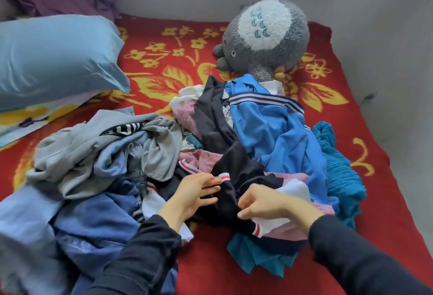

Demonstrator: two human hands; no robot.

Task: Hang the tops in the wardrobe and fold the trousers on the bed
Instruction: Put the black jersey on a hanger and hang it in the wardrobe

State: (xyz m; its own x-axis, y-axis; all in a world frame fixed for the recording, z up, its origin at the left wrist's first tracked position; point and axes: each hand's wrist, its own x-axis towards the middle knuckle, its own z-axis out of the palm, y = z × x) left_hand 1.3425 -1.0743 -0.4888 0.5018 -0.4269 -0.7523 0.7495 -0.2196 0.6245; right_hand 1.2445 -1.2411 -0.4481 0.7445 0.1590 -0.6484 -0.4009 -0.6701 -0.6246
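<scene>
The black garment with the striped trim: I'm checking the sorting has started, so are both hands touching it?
Touching. The head view shows the left hand pinching the black garment's striped trim and the right hand gripping its fabric.

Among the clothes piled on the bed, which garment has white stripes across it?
The bright blue jacket, at the far side of the pile just below the grey plush toy. White stripes cross its upper part; the grey top and jeans have none.

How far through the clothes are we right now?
Nothing looks finished: no folded trousers show on the bed, and no wardrobe is in view. In hand: the left hand and right hand grip a dark garment. Left: the grey top, jeans and blue jacket.
</scene>
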